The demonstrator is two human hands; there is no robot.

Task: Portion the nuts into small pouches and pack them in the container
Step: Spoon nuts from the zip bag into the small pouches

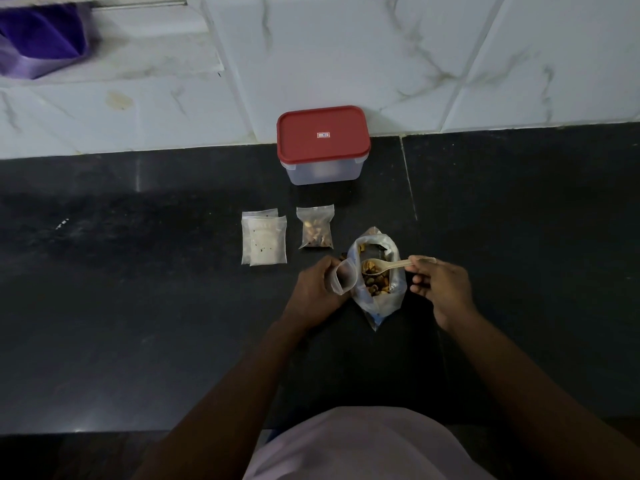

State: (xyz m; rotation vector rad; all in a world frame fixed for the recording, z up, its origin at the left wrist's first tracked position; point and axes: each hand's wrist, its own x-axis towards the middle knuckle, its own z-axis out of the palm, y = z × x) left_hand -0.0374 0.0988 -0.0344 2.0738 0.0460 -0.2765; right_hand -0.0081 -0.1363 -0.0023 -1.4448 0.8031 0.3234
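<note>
1. Nuts heaped inside an open clear bag, lying on the dark counter just at 6 o'clock of frame centre.
2. Left hand at 9 o'clock of the bag, clenched around a small empty pouch with its mouth held open toward the bag.
3. Right hand at 3 o'clock of the bag, pinching the handle of a pale plastic spoon; spoon bowl loaded with nuts, poised over the bag's mouth, just beside the pouch opening.
4. Filled pouch lying flat at 11 o'clock of the bag, nuts gathered in its lower half.
5. Stack of empty pouches at 9 o'clock of the filled one, slightly apart from it.
6. Container with red lid shut, at 12 o'clock of the pouches, against the marble-tiled wall.
7. Purple cloth far off at 10 o'clock, top corner of view.
</note>
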